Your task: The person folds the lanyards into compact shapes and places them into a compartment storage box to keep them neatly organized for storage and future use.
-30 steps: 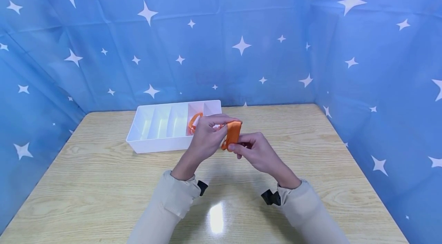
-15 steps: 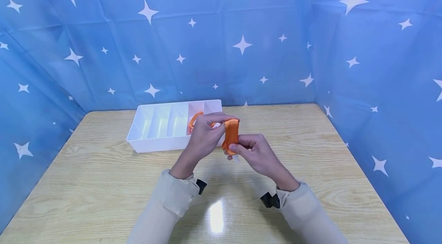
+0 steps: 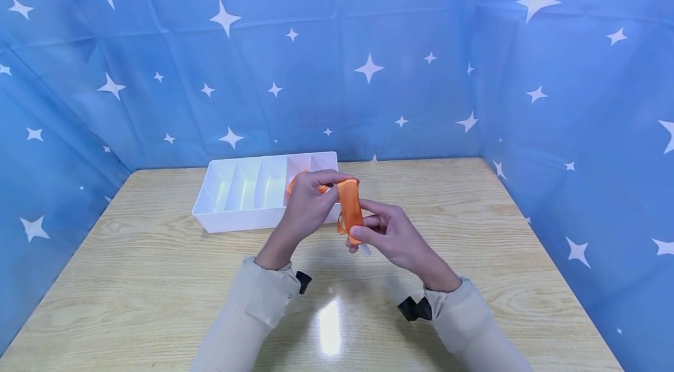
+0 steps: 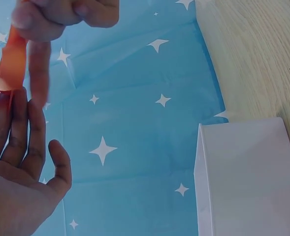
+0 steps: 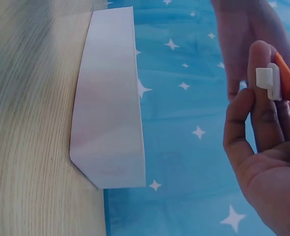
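Note:
A flat orange ribbon (image 3: 350, 208) is stretched between my two hands, in front of the white box. My left hand (image 3: 312, 202) pinches its upper end between thumb and fingers. At the lower end my right hand (image 3: 387, 233) grips it, thumb pressed on the near face. A small white plastic clip (image 5: 269, 81) lies against the right fingers in the right wrist view and pokes out below them in the head view. A narrow orange loop hangs behind the band. In the left wrist view the ribbon (image 4: 13, 66) runs between the fingers of both hands.
The white divided box (image 3: 237, 221) stands at the back of the wooden table (image 3: 158, 278), partly behind my left hand. More orange ribbon (image 3: 296, 180) shows in one of its right compartments. A blue star-patterned curtain (image 3: 316, 68) surrounds the table's back and sides.
Both hands have drifted slightly left, and the right has gone a little lower. The ribbon's visible stretch has lengthened and tilts the other way. The white clip has come into view beneath it.

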Tool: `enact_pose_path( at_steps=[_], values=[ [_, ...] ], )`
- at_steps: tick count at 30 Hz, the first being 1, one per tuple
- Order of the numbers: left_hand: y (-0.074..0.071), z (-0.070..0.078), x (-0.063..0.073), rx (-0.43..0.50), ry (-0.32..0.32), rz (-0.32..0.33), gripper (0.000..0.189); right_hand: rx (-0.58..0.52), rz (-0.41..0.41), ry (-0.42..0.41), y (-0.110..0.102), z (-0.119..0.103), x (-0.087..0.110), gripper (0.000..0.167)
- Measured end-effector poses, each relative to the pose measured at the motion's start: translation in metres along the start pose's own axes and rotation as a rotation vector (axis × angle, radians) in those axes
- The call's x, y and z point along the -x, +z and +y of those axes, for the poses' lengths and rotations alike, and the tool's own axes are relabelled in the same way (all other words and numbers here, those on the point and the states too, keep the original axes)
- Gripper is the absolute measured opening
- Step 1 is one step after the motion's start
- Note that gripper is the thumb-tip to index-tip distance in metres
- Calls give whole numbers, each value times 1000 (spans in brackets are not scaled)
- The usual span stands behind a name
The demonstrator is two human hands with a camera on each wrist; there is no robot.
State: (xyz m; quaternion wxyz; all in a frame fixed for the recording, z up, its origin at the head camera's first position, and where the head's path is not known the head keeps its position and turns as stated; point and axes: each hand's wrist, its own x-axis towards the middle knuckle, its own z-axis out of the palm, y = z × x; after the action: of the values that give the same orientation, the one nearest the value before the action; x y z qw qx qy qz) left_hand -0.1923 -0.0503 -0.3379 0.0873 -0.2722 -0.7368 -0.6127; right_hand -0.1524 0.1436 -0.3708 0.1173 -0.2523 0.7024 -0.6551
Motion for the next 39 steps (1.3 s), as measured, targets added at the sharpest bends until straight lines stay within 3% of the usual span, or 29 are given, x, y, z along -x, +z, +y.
enact_pose_path(
  at_steps=[2, 11, 17, 27, 34, 39],
  values=[
    [0, 0, 0, 7, -6, -8, 17, -20, -23, 20, -1, 0, 0, 52],
    [2, 1, 1, 100, -27, -88, 18, -93, -193, 25, -9, -1, -5, 34],
    [2, -2, 2, 73, 28, -96, 16, -124, -237, 17, -10, 2, -6, 29],
    [1, -3, 2, 49, 30, -88, 15, -126, -222, 6, -9, 3, -5, 31],
    [1, -5, 3, -14, -30, -45, 15, -132, -174, 29, -7, 3, -3, 26],
    [2, -9, 4, -29, -38, -27, 16, -110, -146, 8, -7, 3, -1, 23]
  ],
)
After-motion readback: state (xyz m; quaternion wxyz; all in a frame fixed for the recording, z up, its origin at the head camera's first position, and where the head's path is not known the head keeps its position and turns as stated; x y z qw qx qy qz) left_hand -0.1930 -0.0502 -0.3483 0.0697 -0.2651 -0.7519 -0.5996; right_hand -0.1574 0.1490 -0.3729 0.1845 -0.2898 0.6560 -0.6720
